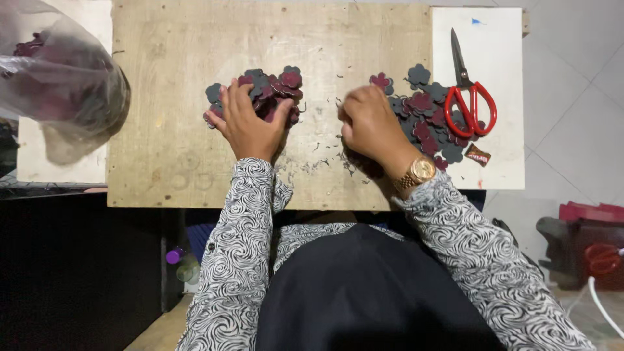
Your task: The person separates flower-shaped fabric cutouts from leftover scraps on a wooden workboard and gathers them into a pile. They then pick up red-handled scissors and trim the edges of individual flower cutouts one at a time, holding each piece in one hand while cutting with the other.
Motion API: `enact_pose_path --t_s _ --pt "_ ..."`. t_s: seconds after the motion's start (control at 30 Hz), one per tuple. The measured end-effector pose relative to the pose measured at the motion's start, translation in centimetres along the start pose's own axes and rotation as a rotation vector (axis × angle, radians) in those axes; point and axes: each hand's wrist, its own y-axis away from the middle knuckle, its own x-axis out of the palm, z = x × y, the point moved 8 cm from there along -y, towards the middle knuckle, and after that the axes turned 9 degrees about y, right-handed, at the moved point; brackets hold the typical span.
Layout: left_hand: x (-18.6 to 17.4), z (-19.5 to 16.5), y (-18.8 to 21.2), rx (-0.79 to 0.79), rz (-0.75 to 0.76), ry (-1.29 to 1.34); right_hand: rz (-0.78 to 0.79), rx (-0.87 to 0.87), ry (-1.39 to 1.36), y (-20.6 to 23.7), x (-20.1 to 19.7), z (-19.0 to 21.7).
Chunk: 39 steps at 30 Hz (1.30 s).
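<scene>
My left hand (246,123) rests curled over a heap of small flower-shaped cutouts (276,88), maroon and dark grey, on a worn wooden board (175,97). Its fingers cup the pile's left side. My right hand (369,123), with a gold wristwatch (420,172), lies knuckles up at the left edge of a second heap of the same flower cutouts (426,107). The fingers are curled down; what they grip is hidden. Dark trimmings are scattered on the board between both hands.
Red-handled scissors (469,97) lie on a white sheet (500,156) at the right, next to a small brown wrapper (478,155). A clear plastic bag (62,78) with more dark pieces sits at the far left. Red tools (588,244) lie on the tiled floor.
</scene>
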Motion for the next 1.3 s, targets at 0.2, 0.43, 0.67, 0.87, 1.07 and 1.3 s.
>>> enact_pose_path --t_s 0.2,0.43,0.67,0.87,1.07,1.3 --pt "-0.4 0.0 0.6 -0.023 0.0 -0.017 0.124 -0.008 0.019 0.5 4.9 7.1" --pt "-0.8 0.6 0.6 -0.034 0.031 -0.044 0.288 0.186 0.289 3.2 5.6 4.8" --pt "-2.9 -2.0 1.6 0.192 -0.088 0.089 -0.147 0.137 0.261 5.6 -1.1 2.6" --pt "3.2 -10.5 9.1 0.553 0.646 0.241 -0.426 0.361 0.078 12.0 -8.0 -2.8" --pt "6.1 -13.6 9.3 0.435 0.673 0.071 -0.094 0.452 0.125 16.8 -7.9 -3.6" --pt "8.5 -16.8 8.6 0.453 0.732 0.023 -0.158 0.438 0.098 16.1 -6.5 -4.3"
